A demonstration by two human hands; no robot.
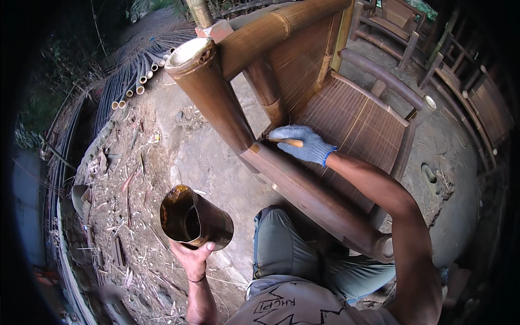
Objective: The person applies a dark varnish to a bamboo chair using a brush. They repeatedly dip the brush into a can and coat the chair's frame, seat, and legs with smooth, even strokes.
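The work goes on outdoors, on packed bare earth [189, 146] strewn with dry bamboo shavings and leaf scraps. At far left a stack of cut bamboo poles [130, 81] lies with its open ends showing. Lower left of centre, the bare left hand [190, 259] has its grip clamped from below on a dark, stained bamboo cup [195, 219], thumb pressed to its rim, holding it tilted above the ground. In the middle a brown bamboo chair [303, 108] lies tipped over, its thick legs and woven slat seat facing the person. The right hand [303, 143], in a grey knit glove, has its grip closed around a brush handle [287, 142], tip touching the chair's leg joint. More bamboo chairs [476, 103] stand at right.
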